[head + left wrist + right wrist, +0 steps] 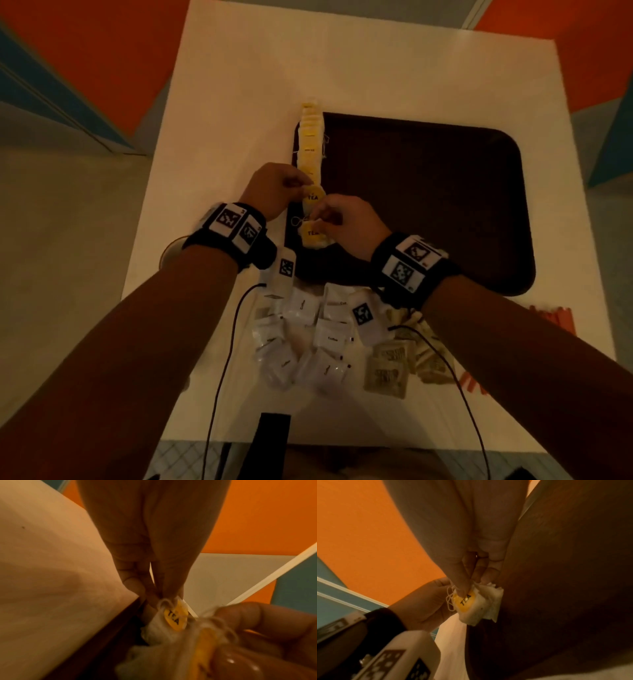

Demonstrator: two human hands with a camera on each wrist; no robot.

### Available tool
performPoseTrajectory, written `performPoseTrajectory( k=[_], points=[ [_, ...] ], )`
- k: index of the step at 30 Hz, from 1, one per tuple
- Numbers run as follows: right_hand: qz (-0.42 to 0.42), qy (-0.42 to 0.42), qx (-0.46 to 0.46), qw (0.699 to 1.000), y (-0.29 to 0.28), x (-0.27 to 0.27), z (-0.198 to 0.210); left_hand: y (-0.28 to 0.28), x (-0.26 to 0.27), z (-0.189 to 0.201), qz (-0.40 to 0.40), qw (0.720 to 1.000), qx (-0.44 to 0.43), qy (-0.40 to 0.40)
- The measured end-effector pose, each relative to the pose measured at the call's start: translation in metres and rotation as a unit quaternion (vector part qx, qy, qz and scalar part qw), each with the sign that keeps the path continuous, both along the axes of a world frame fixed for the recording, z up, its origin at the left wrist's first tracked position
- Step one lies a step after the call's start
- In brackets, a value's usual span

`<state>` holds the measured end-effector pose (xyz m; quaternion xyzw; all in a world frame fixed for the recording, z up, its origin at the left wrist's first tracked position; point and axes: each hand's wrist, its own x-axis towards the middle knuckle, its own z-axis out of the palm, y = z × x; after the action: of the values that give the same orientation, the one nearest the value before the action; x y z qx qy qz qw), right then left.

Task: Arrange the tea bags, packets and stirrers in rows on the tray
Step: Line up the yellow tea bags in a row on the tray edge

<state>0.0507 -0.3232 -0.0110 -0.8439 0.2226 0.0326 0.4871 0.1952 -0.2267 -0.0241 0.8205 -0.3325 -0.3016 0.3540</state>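
A dark brown tray lies on the white table. Along its left edge runs a row of tea bags with yellow tags. My left hand pinches the top of one tea bag at the row's near end; its yellow TEA tag shows under the fingertips. My right hand pinches a second tea bag just nearer, thumb on its yellow tag. White packets and beige packets lie in front of the tray. Orange stirrers lie at the right.
A pale cup rim peeks out under my left wrist. Cables from both wrist units run back over the packets. The table's left edge drops to the floor close beside the tray. Orange and blue wall panels surround the table.
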Motion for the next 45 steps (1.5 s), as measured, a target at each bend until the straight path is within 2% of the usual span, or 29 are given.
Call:
performPoseTrajectory(
  k=[7,12,17,22,25,31,35,39,43,45],
  points=[
    [-0.03,-0.004,-0.002,1.0,0.003,0.031,-0.007,-0.006,0.013,-0.001,0.022,1.0,-0.009,0.021],
    [-0.074,-0.006,-0.003,0.997,-0.001,0.032,-0.012,0.005,0.013,0.005,0.09,0.996,0.009,0.012],
    [-0.148,-0.012,0.034,0.988,-0.007,0.005,-0.021,0.02,-0.019,0.01,0.057,0.996,0.062,0.009],
    [-0.142,0.036,0.086,0.986,-0.007,-0.014,-0.025,0.019,-0.029,0.005,0.079,0.996,0.039,0.021],
    [-0.129,0.056,0.079,0.987,-0.001,-0.017,-0.024,0.018,-0.034,0.002,0.057,0.998,0.039,0.01],
    [-0.136,0.012,0.047,0.99,0.009,-0.017,-0.022,0.019,-0.043,0.0,0.066,0.997,0.03,-0.027],
    [-0.142,0.013,0.046,0.989,0.01,-0.012,-0.026,0.019,-0.042,-0.004,0.109,0.994,0.01,-0.006],
    [-0.138,0.002,0.078,0.987,0.008,-0.008,-0.025,0.018,-0.041,-0.005,0.129,0.992,0.01,-0.001],
    [-0.155,-0.02,0.111,0.981,0.01,-0.007,-0.025,0.022,-0.04,-0.004,0.162,0.986,-0.03,0.006],
    [-0.171,-0.018,0.079,0.982,0.01,-0.01,-0.028,0.026,-0.039,-0.004,0.172,0.985,-0.03,0.006]
  ],
)
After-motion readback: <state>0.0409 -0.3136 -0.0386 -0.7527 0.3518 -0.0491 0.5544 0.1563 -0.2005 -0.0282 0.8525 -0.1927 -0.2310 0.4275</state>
